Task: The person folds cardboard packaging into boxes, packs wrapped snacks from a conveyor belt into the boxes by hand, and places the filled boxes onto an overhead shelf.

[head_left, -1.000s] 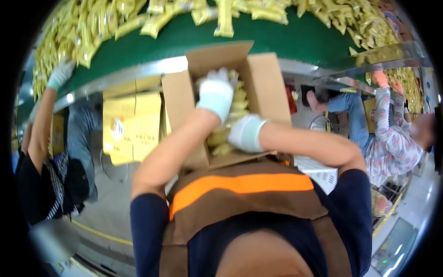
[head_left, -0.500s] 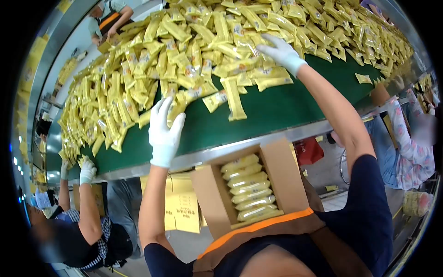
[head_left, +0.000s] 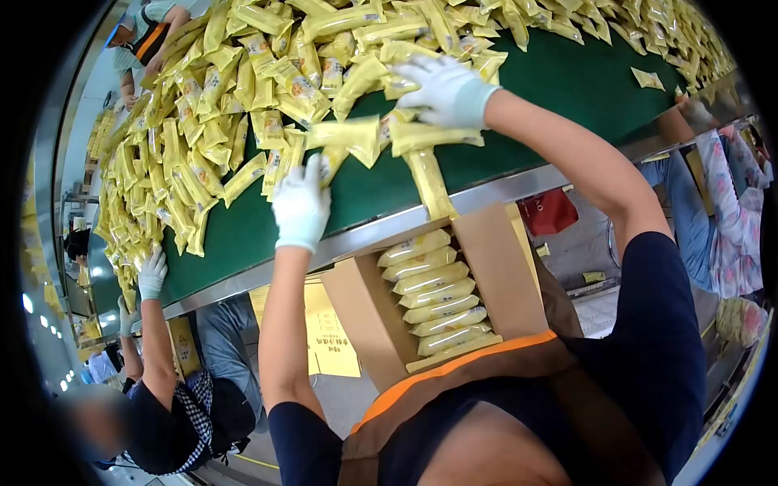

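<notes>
My left hand, in a white glove, is at the near edge of a heap of yellow plastic packets on a green conveyor belt. Its fingers are stretched out against a small yellow packet; I see no grip on it. My right hand, also gloved, lies spread and open over packets farther right. Just below it are a crosswise packet and a lengthwise one reaching the belt's metal edge. In front of my body, an open cardboard box holds a row of several yellow packets.
At left, a co-worker's gloved hand touches the heap. Another person stands across the belt, and one in a floral sleeve is at right. Yellow printed cardboard and a red bag lie below the belt edge.
My right hand has swept left and toward me, with packets shifted along under it. The lengthwise packet now reaches the metal edge. My left hand has moved slightly nearer, beside a packet.
</notes>
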{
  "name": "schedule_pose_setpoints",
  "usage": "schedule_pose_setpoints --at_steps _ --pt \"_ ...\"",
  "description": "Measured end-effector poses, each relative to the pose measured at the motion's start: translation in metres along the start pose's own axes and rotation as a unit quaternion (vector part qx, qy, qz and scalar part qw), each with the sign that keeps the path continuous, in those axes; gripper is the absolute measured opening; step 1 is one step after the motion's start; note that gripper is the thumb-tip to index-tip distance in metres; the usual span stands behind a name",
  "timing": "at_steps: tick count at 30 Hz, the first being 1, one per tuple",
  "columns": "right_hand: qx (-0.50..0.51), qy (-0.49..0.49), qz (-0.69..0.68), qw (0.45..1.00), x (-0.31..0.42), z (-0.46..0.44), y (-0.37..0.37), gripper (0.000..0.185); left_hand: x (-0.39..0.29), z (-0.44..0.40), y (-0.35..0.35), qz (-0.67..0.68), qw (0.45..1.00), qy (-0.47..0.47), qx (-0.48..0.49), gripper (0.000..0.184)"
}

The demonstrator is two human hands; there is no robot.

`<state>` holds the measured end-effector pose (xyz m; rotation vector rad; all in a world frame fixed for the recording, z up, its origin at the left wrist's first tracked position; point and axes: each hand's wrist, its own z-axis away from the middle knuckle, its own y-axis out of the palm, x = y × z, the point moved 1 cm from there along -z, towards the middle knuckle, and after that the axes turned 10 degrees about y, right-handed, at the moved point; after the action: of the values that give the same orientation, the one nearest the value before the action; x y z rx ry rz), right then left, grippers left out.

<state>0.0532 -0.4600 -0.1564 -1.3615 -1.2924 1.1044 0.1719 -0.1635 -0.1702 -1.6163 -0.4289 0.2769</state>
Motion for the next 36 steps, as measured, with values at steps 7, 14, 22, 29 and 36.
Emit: schedule_pose_setpoints --at_steps 7,14,22,29,36 --pt "-0.081 0.081 -0.118 0.986 0.01 0.069 -0.008 0.035 0.011 0.02 -0.003 0.439 0.86 -0.187 -0.182 0.059" --pt "-0.058 0.14 -0.193 0.969 0.01 0.074 -0.01 0.035 -0.043 -0.032 -0.037 0.181 0.94 -0.036 -0.287 0.061" --pt "0.036 -0.096 -0.116 0.988 0.053 0.066 -0.005 0.038 -0.035 -0.052 -0.009 0.21 0.975 0.059 -0.031 0.071" --pt "0.194 0.091 -0.156 0.964 -0.002 0.089 -0.021 0.055 0.032 0.001 0.008 0.232 0.967 0.036 -0.096 0.062" --pt "0.066 0.036 -0.104 0.992 0.023 0.081 0.0 0.043 0.026 0.012 -0.008 0.205 0.978 0.003 -0.038 0.053"
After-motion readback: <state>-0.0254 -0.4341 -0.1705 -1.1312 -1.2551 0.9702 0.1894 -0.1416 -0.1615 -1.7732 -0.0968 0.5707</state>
